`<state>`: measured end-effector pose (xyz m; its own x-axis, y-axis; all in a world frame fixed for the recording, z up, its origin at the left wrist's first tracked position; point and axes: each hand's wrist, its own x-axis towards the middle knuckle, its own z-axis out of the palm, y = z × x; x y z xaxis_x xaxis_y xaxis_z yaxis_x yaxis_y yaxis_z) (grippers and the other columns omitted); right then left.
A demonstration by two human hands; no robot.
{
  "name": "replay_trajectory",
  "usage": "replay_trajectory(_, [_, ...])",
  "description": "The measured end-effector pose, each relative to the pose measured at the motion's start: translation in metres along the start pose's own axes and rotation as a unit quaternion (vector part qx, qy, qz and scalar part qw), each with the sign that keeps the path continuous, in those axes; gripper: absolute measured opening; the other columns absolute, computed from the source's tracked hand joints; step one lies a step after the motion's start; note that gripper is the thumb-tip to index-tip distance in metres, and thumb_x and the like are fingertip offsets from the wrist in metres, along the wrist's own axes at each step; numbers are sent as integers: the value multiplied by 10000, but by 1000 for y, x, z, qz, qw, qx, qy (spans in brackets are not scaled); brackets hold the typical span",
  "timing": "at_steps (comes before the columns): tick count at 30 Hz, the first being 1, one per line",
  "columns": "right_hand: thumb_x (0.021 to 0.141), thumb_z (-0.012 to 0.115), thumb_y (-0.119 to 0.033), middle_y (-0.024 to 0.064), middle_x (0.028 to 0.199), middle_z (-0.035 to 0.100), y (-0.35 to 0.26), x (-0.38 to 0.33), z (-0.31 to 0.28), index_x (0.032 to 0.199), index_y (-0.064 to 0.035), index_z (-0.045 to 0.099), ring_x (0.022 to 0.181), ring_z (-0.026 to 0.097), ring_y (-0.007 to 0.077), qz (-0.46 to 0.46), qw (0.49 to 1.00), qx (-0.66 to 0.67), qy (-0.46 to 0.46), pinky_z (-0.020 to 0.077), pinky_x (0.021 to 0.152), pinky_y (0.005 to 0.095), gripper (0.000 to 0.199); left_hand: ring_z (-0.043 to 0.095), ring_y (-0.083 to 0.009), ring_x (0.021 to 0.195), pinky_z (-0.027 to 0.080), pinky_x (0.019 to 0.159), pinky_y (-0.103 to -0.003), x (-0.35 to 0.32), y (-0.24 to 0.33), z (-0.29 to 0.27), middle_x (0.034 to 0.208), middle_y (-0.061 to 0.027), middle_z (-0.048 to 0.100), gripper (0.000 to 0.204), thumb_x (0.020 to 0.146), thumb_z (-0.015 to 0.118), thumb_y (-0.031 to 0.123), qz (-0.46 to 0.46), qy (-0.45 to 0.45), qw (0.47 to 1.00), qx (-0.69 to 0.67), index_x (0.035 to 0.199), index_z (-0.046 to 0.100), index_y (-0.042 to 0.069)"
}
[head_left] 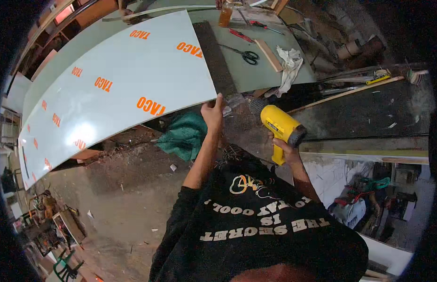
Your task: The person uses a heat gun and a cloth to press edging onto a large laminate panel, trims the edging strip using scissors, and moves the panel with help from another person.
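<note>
A large white glossy sheet (pixel 174 75) with orange print stretches across the left half of the view. My left hand (pixel 212 115) pinches its near right corner, thumb on top and fingers underneath. In my right hand (pixel 287 148) is a yellow heat gun (pixel 277 123), gripped by its handle. Its dark nozzle points up and left, toward the dark board edge just right of the sheet's corner, without touching the sheet. Beneath the sheet, near my left forearm, hangs a green cloth (pixel 185 136).
Black-handled scissors (pixel 249 57), a wooden strip (pixel 269 55), a white rag (pixel 290 66), a red-handled tool (pixel 240 35) and a jar of amber liquid (pixel 225 16) rest on the greenish board. Another person's hand (pixel 129 18) is at the far edge. A dark panel (pixel 364 117) lies right.
</note>
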<state>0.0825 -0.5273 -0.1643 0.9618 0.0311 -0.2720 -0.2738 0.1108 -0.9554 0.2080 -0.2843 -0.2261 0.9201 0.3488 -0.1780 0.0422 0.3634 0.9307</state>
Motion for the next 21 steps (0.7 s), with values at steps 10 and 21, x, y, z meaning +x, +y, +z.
replay_trajectory(10, [801,690,-118,60,1019,651,-13,20,0,1147,-65,584,937,628,168,-50,997,-43,41,506,757,294,365,620,-223,772,476,706,-354,-4,13,7,858,-144,667,408,866,683,296,34,66,988,135,983,619,-89])
replay_trajectory(21, [843,630,-134,58,1041,620,-26,22,-4,1219,-54,540,925,598,161,-49,996,-70,21,505,753,301,394,582,-305,933,440,830,-392,-1,-21,30,1049,-201,620,499,951,526,374,3,95,995,9,1128,549,-92])
